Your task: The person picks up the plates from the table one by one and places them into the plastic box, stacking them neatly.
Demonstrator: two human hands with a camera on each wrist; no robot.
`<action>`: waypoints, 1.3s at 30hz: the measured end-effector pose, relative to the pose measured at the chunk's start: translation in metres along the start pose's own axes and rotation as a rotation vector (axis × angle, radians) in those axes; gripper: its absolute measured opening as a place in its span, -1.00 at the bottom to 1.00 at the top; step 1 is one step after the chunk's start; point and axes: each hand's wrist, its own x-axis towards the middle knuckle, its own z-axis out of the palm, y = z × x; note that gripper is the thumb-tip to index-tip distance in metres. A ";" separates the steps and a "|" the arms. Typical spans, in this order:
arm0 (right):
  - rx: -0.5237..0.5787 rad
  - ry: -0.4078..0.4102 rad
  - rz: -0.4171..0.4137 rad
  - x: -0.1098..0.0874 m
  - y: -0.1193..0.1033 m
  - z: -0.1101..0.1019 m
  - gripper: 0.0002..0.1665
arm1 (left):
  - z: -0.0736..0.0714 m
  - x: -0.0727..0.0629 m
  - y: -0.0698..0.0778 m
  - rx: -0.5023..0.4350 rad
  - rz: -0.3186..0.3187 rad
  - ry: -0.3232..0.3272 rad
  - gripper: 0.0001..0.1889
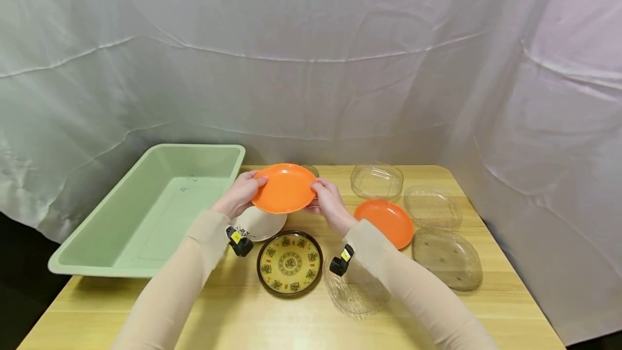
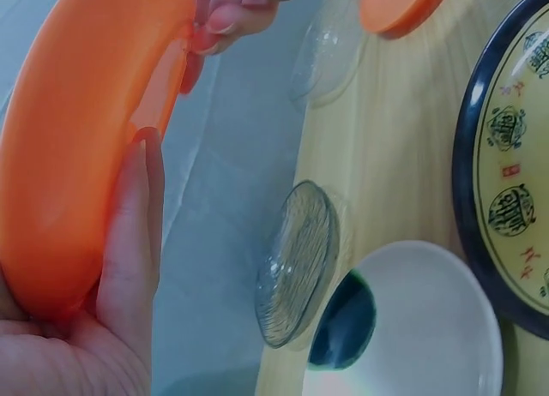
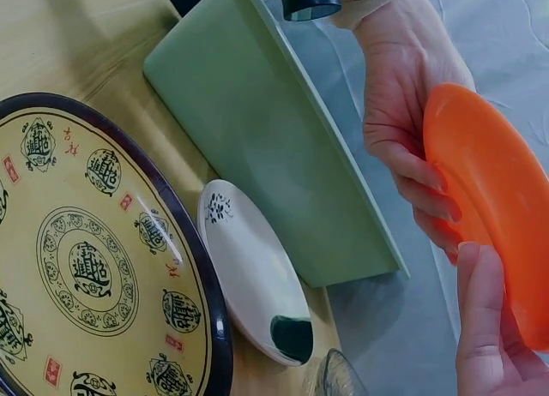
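Note:
Both hands hold an orange plate (image 1: 284,188) up over the back of the table. The left hand (image 1: 240,192) grips its left edge, thumb on the upper face and fingers beneath. On the opposite edge, the right hand (image 1: 331,203) pinches the rim the same way. In the left wrist view the plate (image 2: 77,147) is tilted, its outer side turned to the camera. Below the hands lie a white plate (image 1: 261,224) with a dark floral print and a yellow patterned plate (image 1: 290,263) with a dark rim. The right wrist view shows the white plate (image 3: 253,267) beside the yellow one.
A large green basin (image 1: 97,220) stands at the left. On the right lie a second orange plate (image 1: 387,222), a clear bowl (image 1: 377,181), a clear dish (image 1: 432,207) and a brownish transparent plate (image 1: 446,258). Another clear dish (image 1: 357,290) sits under the right forearm. Grey cloth (image 1: 311,96) hangs behind.

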 end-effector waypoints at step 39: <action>-0.071 0.007 0.015 -0.002 0.014 -0.054 -0.50 | -0.094 -0.011 0.014 -0.180 0.001 0.250 -0.38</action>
